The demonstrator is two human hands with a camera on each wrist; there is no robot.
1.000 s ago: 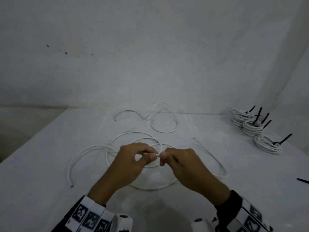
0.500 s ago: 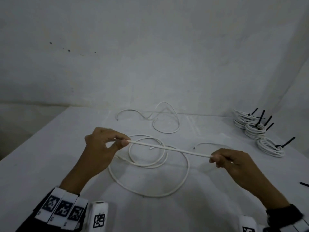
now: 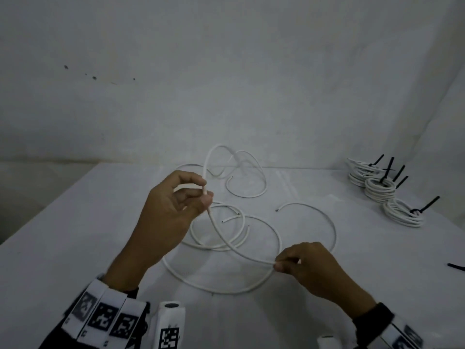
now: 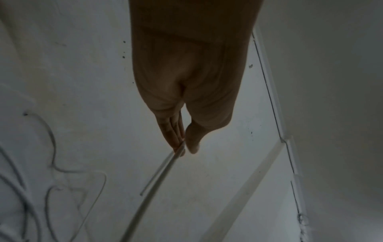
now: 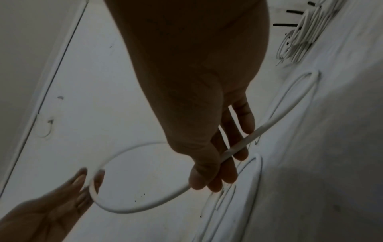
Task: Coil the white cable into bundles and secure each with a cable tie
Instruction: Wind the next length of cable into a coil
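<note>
I hold a white cable (image 3: pixel 221 238) between both hands above the white table (image 3: pixel 75 248). My left hand (image 3: pixel 205 192) pinches it between thumb and index finger, raised at centre. My right hand (image 3: pixel 276 263) pinches the same cable lower and to the right, near the table. The span between the hands sags in a curve, and the cable's remaining length lies in loose loops (image 3: pixel 219 246) on the table. In the left wrist view, the fingertips (image 4: pixel 178 145) nip the cable (image 4: pixel 161 172). The right wrist view shows the cable (image 5: pixel 238 145) running under my right fingers (image 5: pixel 207 181) to the left hand (image 5: pixel 87 180).
Three tied white bundles (image 3: pixel 380 190) with black cable ties sticking up sit at the back right. A loose black tie (image 3: pixel 456 267) lies at the right edge. More loose cable pieces lie at the back (image 3: pixel 247 195) and right of centre (image 3: pixel 327 222). Walls close the back and right.
The hands went from touching to wide apart with the cable pulled straight. Now the left hand has risen and moved right, the right hand has come in lower, and the span curves.
</note>
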